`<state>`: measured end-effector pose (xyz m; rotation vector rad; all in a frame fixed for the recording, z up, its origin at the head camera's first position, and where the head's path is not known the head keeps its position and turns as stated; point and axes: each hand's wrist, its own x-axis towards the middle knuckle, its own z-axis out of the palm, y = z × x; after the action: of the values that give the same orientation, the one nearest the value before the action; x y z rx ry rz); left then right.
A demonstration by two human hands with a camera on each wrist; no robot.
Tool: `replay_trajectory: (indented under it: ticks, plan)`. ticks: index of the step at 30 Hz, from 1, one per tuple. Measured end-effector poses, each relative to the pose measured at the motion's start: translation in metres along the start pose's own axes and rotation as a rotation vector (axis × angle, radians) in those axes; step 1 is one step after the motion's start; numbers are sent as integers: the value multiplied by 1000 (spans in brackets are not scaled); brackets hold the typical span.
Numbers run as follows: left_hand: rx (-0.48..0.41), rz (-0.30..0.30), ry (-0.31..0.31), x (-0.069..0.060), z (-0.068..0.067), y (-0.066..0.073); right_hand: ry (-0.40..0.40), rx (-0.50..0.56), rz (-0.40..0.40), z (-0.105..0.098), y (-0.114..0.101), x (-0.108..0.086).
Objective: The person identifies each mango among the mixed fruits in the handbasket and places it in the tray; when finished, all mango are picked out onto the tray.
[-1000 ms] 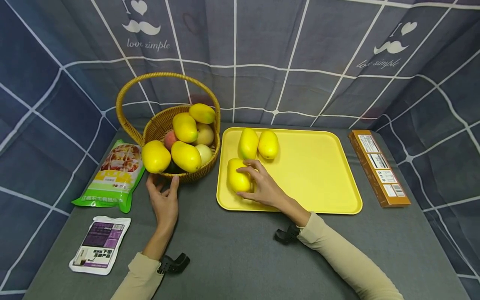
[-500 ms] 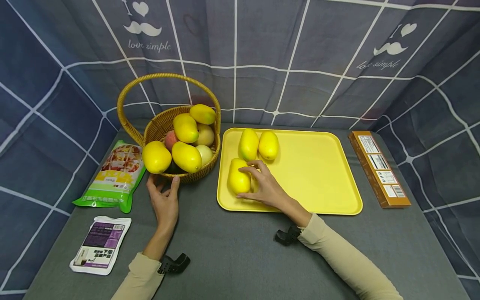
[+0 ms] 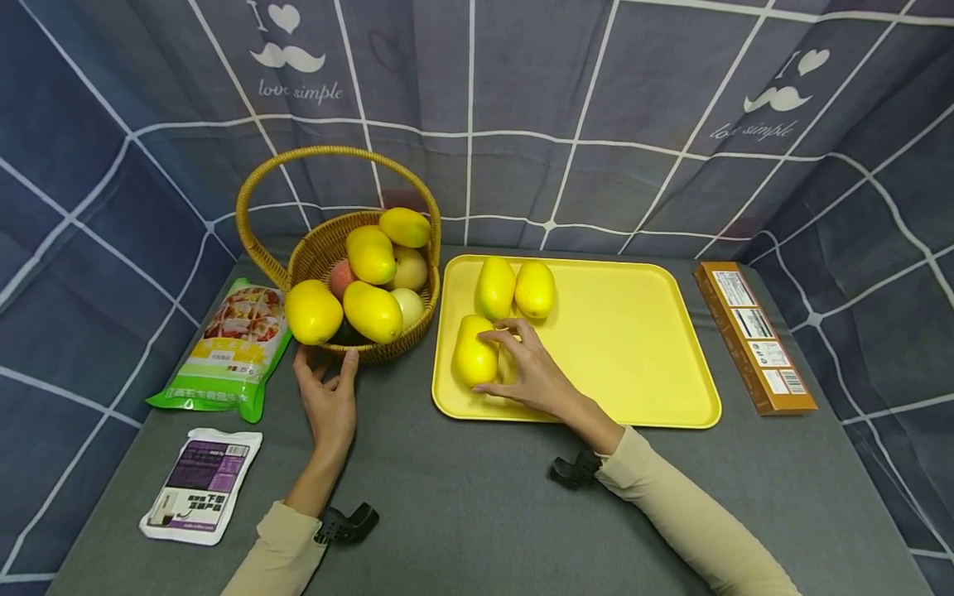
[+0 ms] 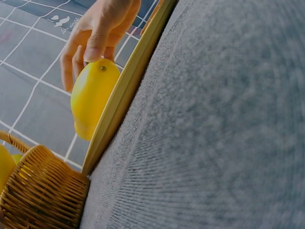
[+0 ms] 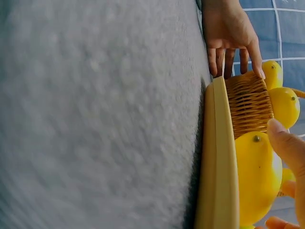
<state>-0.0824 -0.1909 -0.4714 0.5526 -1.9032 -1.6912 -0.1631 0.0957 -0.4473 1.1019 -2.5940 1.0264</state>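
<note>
On the yellow tray [image 3: 622,348], my right hand [image 3: 532,372] curls its thumb and fingers around a yellow mango [image 3: 474,352] lying at the left end. The left wrist view shows the thumb by that mango's stem end [image 4: 103,69], with the other fingers beyond it. Two more mangoes [image 3: 495,287] lie side by side behind it on the tray. My left hand [image 3: 328,406] rests its fairly straight fingertips against the near side of a wicker basket [image 3: 387,349]. Several mangoes [image 3: 373,312], a peach [image 3: 341,277] and pale round fruits [image 3: 409,269] fill the basket.
A green and white food bag [image 3: 231,352] lies left of the basket, with a white and purple pouch [image 3: 201,488] nearer me. Right of the tray is an orange-brown box [image 3: 753,335]. The basket's tall handle [image 3: 335,151] arches upward. A checked cloth [image 3: 522,108] hangs behind.
Both hands and the fruit keep their places. Only a very slight shift of the whole head view shows.
</note>
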Motion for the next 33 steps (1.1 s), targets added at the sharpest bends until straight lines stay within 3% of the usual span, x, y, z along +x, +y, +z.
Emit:
replay_trajectory:
  ticks: [6, 11, 17, 22, 27, 33]
  plan:
    - [2, 4, 7, 0, 0, 0, 27, 7, -76, -8, -11, 16]
    - [5, 6, 8, 0, 0, 0, 3, 40, -133, -12, -26, 42]
    - [-5, 9, 10, 0, 1, -1, -91, 138, -255, -8, -45, 83]
    - [-1, 7, 12, -1, 1, 0, -204, 156, -327, 2, -54, 117]
    - [2, 6, 7, -1, 1, 1, -323, 175, -310, 6, -58, 137]
    - [-13, 11, 3, 0, 1, -1, -396, 222, -294, 11, -55, 149]
